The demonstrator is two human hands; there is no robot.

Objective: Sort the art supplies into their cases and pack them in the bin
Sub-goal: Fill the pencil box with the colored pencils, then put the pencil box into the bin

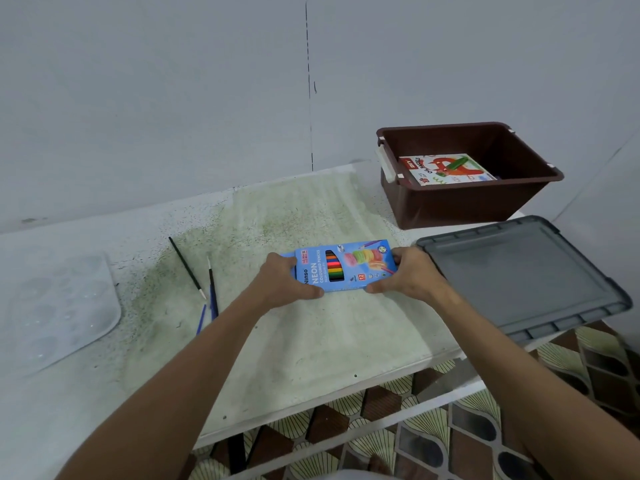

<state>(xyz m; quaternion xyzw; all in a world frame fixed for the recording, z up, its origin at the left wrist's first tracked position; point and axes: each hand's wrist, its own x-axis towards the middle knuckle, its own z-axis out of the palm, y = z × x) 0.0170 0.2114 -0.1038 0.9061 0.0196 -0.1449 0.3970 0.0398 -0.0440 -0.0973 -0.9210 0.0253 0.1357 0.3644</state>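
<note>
We grip the pencil box with left hand and right hand; near the bin, its flap might spill pencils.

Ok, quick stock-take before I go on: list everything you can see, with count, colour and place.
Pencil box: 1, blue, table centre, held at both ends.
Bin: 1, brown, table's far right.
Oil pastels box: 1, white and red, inside bin.
Lid: 1, grey, right table edge.
Brushes: 3, dark and blue handles, left of the pencil box.
Palette: 1, translucent, far left.
Table: 1, white, stained green.
Left hand: grips box.
Right hand: grips box.
</note>
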